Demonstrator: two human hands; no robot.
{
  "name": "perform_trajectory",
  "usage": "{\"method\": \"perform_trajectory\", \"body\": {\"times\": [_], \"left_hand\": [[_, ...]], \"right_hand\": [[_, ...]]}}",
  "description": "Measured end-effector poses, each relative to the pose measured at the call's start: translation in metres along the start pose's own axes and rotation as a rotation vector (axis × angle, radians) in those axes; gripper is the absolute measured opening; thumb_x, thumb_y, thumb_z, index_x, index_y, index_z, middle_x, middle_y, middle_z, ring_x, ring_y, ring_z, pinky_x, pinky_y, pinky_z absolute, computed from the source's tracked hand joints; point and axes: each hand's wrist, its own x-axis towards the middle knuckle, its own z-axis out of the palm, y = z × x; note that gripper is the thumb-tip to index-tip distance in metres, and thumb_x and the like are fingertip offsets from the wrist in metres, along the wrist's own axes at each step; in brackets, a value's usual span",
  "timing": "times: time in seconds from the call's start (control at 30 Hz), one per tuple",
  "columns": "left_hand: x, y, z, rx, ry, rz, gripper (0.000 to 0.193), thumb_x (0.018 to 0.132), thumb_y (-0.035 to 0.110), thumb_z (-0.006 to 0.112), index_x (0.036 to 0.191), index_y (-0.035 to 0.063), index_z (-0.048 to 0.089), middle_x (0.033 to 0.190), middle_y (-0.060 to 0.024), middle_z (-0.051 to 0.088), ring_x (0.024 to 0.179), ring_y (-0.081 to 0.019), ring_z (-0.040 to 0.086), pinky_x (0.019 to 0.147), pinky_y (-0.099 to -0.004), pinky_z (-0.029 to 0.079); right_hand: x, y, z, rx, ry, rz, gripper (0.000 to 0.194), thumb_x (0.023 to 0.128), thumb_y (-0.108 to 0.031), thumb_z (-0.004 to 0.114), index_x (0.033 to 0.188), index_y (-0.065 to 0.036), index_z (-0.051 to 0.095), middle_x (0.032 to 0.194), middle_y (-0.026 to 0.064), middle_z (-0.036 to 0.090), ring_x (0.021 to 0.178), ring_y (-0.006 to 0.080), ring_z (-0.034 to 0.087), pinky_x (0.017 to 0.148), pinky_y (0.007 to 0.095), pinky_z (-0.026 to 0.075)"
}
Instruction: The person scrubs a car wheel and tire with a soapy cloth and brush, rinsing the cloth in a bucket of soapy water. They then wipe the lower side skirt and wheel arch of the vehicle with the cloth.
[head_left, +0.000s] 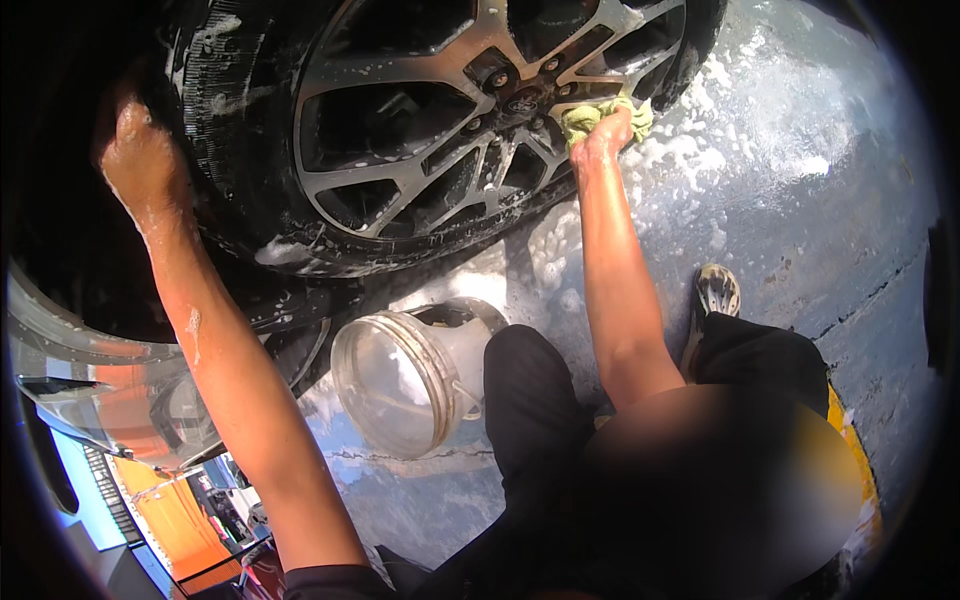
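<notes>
A soapy alloy wheel (409, 67) of a car, with Ford's oval emblem on its hub cap, fills the upper middle, ringed by its black tyre (225, 112). My right hand (604, 135) presses a yellow-green cloth (581, 124) against the wheel's lower right edge. Up in the dark wheel arch, left of the tyre, is my left hand (139, 150), wet and with bent fingers. Shadow hides its fingertips, so whether it grips anything does not show. White foam clings to the tyre's tread and sidewall.
A clear plastic bucket (420, 367) with a wire handle stands on the wet grey-blue floor (780, 247), near my knee. Foam is spattered on the floor right of the wheel. The car's glossy bumper (127, 405) curves at the left, below my left arm. My shoe (716, 292) is at the right.
</notes>
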Motion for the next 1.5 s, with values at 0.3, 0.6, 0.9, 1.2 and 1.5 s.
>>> {"method": "perform_trajectory", "body": {"times": [0.3, 0.6, 0.9, 1.2, 1.5], "left_hand": [[0.000, 0.005, -0.001, -0.003, 0.026, 0.133, 0.038, 0.096, 0.010, 0.046, 0.124, 0.0036, 0.071, 0.118, -0.0152, 0.073, 0.110, -0.0257, 0.068, 0.100, -0.0346, 0.048], [0.004, 0.004, 0.020, 0.025, 0.047, 0.144, 0.036, 0.099, 0.012, 0.046, 0.122, 0.0026, 0.070, 0.126, -0.0157, 0.069, 0.112, -0.0297, 0.067, 0.099, -0.0346, 0.049], [0.001, -0.014, 0.016, 0.200, -0.050, -0.051, 0.038, 0.097, 0.027, 0.051, 0.113, -0.0032, 0.068, 0.092, -0.0222, 0.072, 0.087, -0.0349, 0.068, 0.086, -0.0420, 0.051], [0.002, 0.015, 0.008, -0.275, 0.024, -0.217, 0.032, 0.095, 0.028, 0.057, 0.117, 0.0102, 0.073, 0.108, -0.0144, 0.073, 0.103, -0.0313, 0.067, 0.095, -0.0362, 0.047], [-0.004, 0.022, 0.010, -0.400, 0.084, -0.229, 0.027, 0.092, 0.030, 0.063, 0.106, 0.0089, 0.074, 0.090, -0.0136, 0.072, 0.085, -0.0307, 0.068, 0.084, -0.0386, 0.051]], "right_hand": [[-0.003, 0.089, -0.095, 0.209, -0.141, 0.185, 0.024, 0.087, 0.002, 0.048, 0.106, 0.003, 0.063, 0.089, 0.0126, 0.066, 0.081, 0.0219, 0.068, 0.065, 0.0397, 0.060], [0.095, 0.061, -0.140, -0.981, -0.423, -0.500, 0.028, 0.077, -0.011, 0.053, 0.093, 0.008, 0.067, 0.090, 0.0289, 0.067, 0.086, 0.0439, 0.066, 0.078, 0.0471, 0.050], [0.112, -0.100, -0.035, -0.645, -0.380, -0.678, 0.017, 0.073, -0.010, 0.060, 0.083, 0.003, 0.058, 0.076, 0.0074, 0.058, 0.065, 0.0207, 0.050, 0.062, 0.0377, 0.043], [0.036, -0.163, 0.033, -0.051, -0.623, -0.254, 0.045, 0.076, 0.001, 0.050, 0.121, 0.001, 0.058, 0.105, 0.0156, 0.065, 0.096, 0.0335, 0.067, 0.086, 0.0389, 0.056], [-0.025, -0.118, 0.000, -0.754, -0.417, -0.817, 0.029, 0.085, -0.008, 0.051, 0.106, 0.002, 0.067, 0.103, 0.0132, 0.070, 0.097, 0.0290, 0.067, 0.090, 0.0370, 0.051]]}}
